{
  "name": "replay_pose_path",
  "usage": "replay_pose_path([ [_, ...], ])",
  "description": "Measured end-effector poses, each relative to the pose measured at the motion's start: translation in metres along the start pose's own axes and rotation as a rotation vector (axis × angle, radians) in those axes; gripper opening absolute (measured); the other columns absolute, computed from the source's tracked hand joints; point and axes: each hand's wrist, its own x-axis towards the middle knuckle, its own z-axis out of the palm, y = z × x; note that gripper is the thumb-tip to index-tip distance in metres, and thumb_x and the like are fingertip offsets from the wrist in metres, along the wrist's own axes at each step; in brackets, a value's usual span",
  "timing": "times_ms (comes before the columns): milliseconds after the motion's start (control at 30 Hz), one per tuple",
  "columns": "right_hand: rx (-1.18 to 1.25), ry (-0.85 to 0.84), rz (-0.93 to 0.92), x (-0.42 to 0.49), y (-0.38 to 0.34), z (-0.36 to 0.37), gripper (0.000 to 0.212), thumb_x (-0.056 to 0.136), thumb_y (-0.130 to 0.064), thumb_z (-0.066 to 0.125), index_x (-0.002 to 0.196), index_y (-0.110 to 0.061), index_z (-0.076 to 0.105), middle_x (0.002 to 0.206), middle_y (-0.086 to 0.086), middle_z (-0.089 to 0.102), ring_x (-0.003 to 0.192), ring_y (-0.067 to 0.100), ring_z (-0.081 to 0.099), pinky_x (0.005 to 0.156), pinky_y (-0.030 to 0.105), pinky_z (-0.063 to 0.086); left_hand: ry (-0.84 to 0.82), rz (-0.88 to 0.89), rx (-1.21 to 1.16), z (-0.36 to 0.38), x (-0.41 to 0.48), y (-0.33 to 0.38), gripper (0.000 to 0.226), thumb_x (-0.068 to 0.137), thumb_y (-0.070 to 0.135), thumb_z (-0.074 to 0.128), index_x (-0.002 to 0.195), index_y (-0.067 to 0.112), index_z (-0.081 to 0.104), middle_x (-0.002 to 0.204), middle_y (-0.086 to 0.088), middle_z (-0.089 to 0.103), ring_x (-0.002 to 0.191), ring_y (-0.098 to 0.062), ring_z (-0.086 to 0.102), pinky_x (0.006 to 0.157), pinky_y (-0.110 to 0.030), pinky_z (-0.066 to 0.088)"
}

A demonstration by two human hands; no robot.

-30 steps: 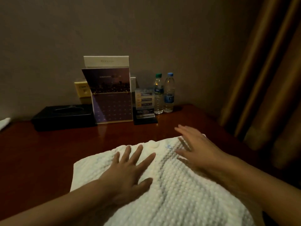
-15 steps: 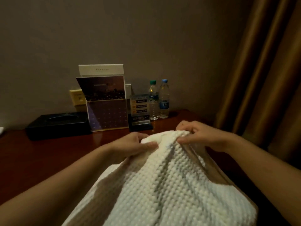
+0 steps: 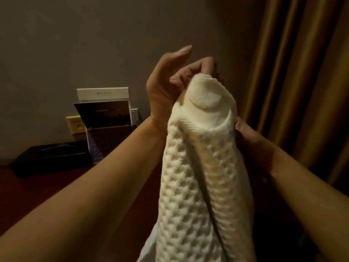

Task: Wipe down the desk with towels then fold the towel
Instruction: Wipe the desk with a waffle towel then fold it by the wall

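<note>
Coach: Up off the desk (image 3: 28, 186) since a moment ago. The towel (image 3: 198, 186) lay flat under two spread palms, and now it hangs bunched in the air, its lower folds closest to us.

Trainee: Who's holding what?

Coach: The right hand (image 3: 253, 144) clutches the towel's side, thumb on the cloth, the rest hidden behind it. Higher, to its left, the left hand (image 3: 166, 87) curls its fingers onto the top hem, one finger sticking straight up.

Trainee: Folding next, I'd guess?

Coach: I think so. To do it well, walk each hand along the hem to a corner, spread them until the edge is taut, then bring the corners together evenly. Bunched like this, a fold would come out lopsided.

Trainee: And beyond the hands?

Coach: Below the left wrist are a black tissue box (image 3: 51, 157) and a card stand (image 3: 105, 127). A curtain (image 3: 306, 91) hangs past the right hand.
</note>
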Motion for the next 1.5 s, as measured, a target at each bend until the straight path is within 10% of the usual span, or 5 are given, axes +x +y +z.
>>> replay_pose_path([
  [167, -0.339, -0.047, -0.004, -0.003, -0.03, -0.017, 0.029, 0.09, -0.021, 0.061, 0.115, -0.023, 0.076, 0.111, 0.001, 0.077, 0.104, 0.019, 0.074, 0.082, 0.032, 0.061, 0.102, -0.041, 0.091, -0.016, 0.004, 0.011, 0.038, 0.084, 0.036, 0.056, 0.057, 0.009, 0.057, 0.054, -0.005, 0.054, 0.053, -0.019, 0.052, 0.058, -0.03, 0.039],
  [367, -0.892, 0.158, -0.031, 0.021, -0.05, -0.028, 0.022, 0.092, -0.039, 0.075, 0.093, -0.017, 0.072, 0.085, 0.003, 0.073, 0.077, 0.006, 0.066, 0.066, 0.023, 0.053, 0.385, -0.344, 1.286, -0.064, -0.006, 0.027, 0.048, 0.075, 0.059, 0.082, 0.086, 0.015, 0.067, 0.094, 0.001, 0.068, 0.083, -0.015, 0.068, 0.077, -0.037, 0.057],
  [800, -1.475, 0.055, 0.289, 0.031, -0.122, -0.062, 0.037, 0.068, -0.043, 0.094, 0.098, -0.033, 0.076, 0.089, -0.014, 0.077, 0.081, 0.001, 0.072, 0.077, 0.035, 0.061, 0.443, -0.221, 0.948, -0.065, 0.007, -0.017, 0.037, 0.09, 0.017, 0.076, 0.125, 0.022, 0.064, 0.112, 0.0, 0.074, 0.102, -0.013, 0.072, 0.083, -0.032, 0.062],
  [1133, -1.985, 0.038, -0.496, -0.067, -0.074, -0.023, 0.019, 0.085, -0.041, 0.06, 0.09, -0.025, 0.066, 0.081, -0.002, 0.062, 0.069, 0.023, 0.059, 0.073, 0.034, 0.035, 0.013, -0.219, 1.054, -0.051, -0.046, -0.023, 0.033, 0.091, -0.008, 0.065, 0.123, -0.005, 0.055, 0.117, -0.021, 0.063, 0.11, -0.035, 0.064, 0.092, -0.047, 0.055],
  [1500, -1.069, -0.585, 0.679, -0.148, 0.066, -0.032, 0.056, 0.082, -0.042, 0.063, 0.132, -0.06, 0.045, 0.117, -0.031, 0.042, 0.126, 0.001, 0.043, 0.108, 0.027, 0.037, -0.031, -0.821, 1.595, -0.066, -0.14, -0.202, 0.055, 0.104, 0.053, 0.028, 0.155, 0.05, 0.009, 0.171, 0.005, -0.006, 0.155, -0.033, -0.012, 0.125, -0.053, -0.002],
])
